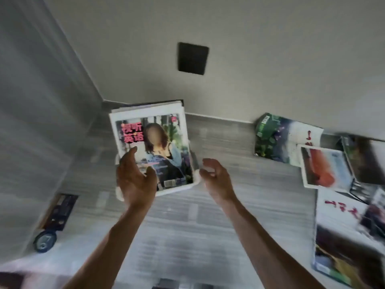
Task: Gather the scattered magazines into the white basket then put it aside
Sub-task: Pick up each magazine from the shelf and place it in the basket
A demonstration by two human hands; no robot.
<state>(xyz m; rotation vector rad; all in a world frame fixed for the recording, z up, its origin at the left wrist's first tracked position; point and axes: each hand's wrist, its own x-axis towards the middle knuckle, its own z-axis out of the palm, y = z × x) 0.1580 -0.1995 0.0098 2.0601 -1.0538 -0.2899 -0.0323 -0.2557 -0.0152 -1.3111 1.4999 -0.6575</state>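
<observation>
A white basket (195, 163) stands on the grey floor by the wall corner, filled with a stack of magazines. The top magazine (164, 147) has a white border, pink characters and a photo of a person. My left hand (135, 176) hovers over the basket's near left corner, fingers spread, holding nothing. My right hand (216, 178) is just right of the basket's near right corner, fingers curled loosely and apart, empty. Several more magazines lie scattered at the right: a green one (277, 138), one with an orange picture (325, 165), and a large one (345, 234).
A grey wall with a dark square plate (192, 58) rises behind the basket. A dark booklet (60, 211) and a roll of tape (44, 240) lie on the floor at the left. Bare floor (187, 222) lies between my arms.
</observation>
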